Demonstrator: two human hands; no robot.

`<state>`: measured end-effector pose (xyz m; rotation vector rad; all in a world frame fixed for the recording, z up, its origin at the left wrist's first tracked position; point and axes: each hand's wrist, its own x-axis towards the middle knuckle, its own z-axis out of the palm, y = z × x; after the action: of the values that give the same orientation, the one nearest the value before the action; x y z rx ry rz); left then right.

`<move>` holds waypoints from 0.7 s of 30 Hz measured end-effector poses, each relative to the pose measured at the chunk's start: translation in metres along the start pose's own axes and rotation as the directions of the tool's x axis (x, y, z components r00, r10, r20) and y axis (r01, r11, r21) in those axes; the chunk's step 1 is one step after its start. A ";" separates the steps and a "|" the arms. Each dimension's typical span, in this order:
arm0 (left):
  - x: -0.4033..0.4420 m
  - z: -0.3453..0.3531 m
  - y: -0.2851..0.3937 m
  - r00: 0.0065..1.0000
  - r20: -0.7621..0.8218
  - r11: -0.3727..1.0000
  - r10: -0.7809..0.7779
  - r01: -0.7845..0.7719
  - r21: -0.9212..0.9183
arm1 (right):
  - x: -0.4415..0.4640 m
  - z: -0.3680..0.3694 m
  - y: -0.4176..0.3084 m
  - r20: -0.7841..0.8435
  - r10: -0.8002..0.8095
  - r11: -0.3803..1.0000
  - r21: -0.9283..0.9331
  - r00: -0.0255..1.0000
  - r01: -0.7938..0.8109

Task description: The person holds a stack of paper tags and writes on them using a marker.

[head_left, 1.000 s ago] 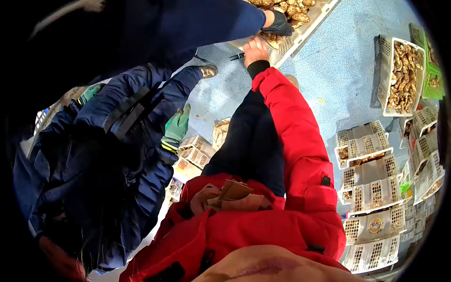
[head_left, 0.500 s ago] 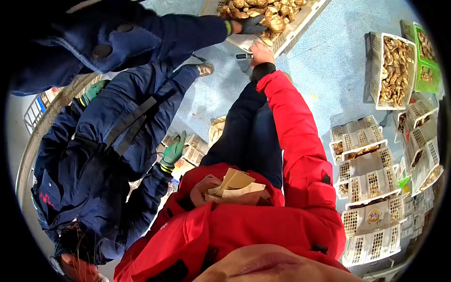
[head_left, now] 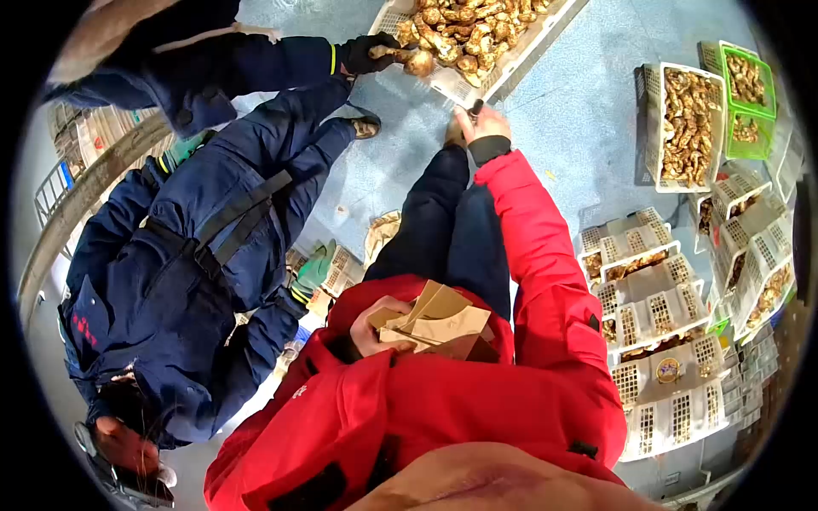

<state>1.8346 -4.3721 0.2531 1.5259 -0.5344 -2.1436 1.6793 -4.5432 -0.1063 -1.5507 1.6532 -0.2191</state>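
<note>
Several pieces of brown cardboard (head_left: 443,325) are fanned out in my left hand (head_left: 375,327), close against the red jacket. My right hand (head_left: 486,124) is stretched forward, its fingers wrapped round a dark marker pen (head_left: 475,109). Just beyond it lies a white crate (head_left: 445,83) heaped with brown mushrooms (head_left: 477,32). Beside that crate, a co-worker's black-gloved hand (head_left: 362,54) holds a large mushroom (head_left: 414,61) by its stem.
Another person in dark blue (head_left: 213,230) with green gloves stands at the left, near a curved rail (head_left: 85,196). Mushroom-filled white crates (head_left: 649,128) and a green crate (head_left: 750,81) stand at the right, above rows of stacked white baskets (head_left: 660,298).
The black-gloved hand has moved left from the crate with a mushroom in it. My right hand has drawn back slightly and turned the pen. The cardboard pieces show more fully.
</note>
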 end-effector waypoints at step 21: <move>-0.082 0.037 0.045 0.979 0.007 0.978 0.205 -0.204 -0.036 | -0.282 -0.315 -0.185 0.035 0.027 0.457 0.889 0.999 -0.043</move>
<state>1.8295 -4.3607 0.3530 1.3775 -0.6258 -1.9946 1.5763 -4.4602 0.3357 -0.6646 1.1787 -0.9055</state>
